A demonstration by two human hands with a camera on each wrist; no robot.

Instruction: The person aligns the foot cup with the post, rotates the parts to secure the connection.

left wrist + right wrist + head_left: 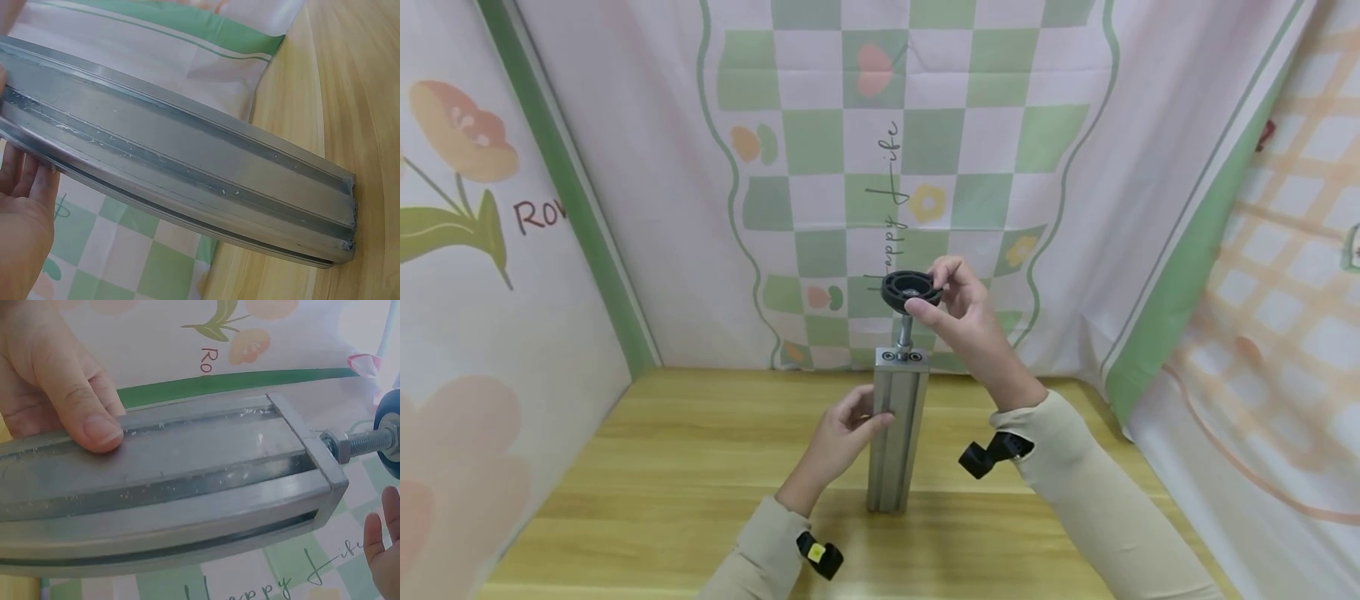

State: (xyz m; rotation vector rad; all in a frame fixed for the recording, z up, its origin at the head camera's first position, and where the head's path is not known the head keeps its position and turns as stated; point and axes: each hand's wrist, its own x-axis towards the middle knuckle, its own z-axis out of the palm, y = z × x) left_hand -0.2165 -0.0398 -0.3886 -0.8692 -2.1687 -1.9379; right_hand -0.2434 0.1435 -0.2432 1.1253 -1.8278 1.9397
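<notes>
A silver aluminium extrusion profile [891,450] stands upright on the table. My left hand [842,433] grips it around its upper half, the thumb lying along the near face; the left wrist view shows its lower end touching the wood. From the end plate [306,439] on top rises a threaded stud [365,444] with a hex nut [335,447] at its base. A black round levelling foot [892,295] crowns the stud, its hollow side up. My right hand [966,317] pinches the foot's rim between thumb and fingers from the right.
The wooden table [700,467] extends around the profile. Printed fabric curtains [685,183] enclose it at the back and both sides. Black wrist mounts [996,454] sit on both sleeves.
</notes>
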